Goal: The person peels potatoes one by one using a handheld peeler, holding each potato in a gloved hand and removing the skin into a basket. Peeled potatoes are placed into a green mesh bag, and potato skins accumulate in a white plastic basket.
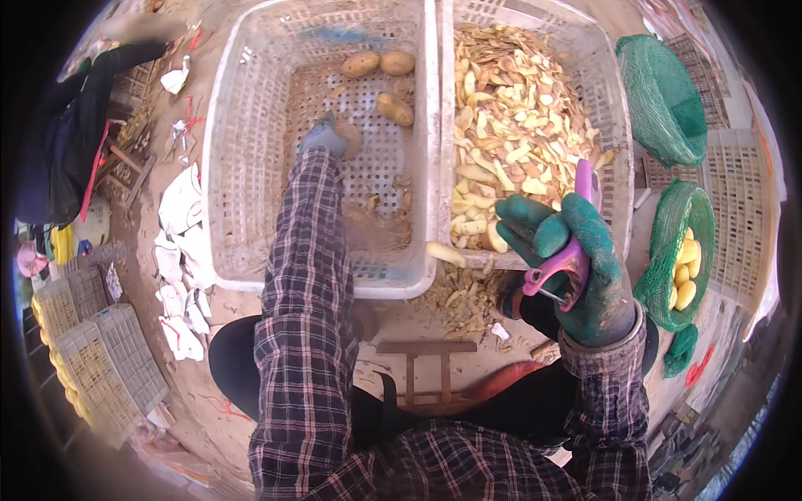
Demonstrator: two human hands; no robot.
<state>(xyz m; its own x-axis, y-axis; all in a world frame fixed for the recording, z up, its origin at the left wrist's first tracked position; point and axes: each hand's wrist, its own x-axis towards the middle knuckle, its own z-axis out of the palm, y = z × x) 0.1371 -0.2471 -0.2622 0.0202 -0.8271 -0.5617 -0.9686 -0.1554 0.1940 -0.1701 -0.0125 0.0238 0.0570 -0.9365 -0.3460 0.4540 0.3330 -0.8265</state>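
Note:
My left hand [324,139], in a grey-blue glove, reaches down into the left white plastic crate [246,156] and lies against an unpeeled potato [349,140]; its fingers are partly hidden, so its hold is unclear. Near that crate's right side lie several more unpeeled potatoes [395,109]. My right hand [592,275], in a green rubber-coated glove, is closed around a purple peeler [556,275] above the near right corner of the second crate [617,188]. That crate is heaped with potato peelings [514,138]. A pale peeled piece [446,253] rests by the crates' near rims.
At right, a green mesh bag [648,269] holds peeled potatoes [686,282]; another green mesh bag [658,94] stands beyond it. Peelings litter the ground before a small wooden stool [427,347]. White cloths [182,250] and stacked crates [106,357] are at left, near another person's dark-clothed limbs [56,150].

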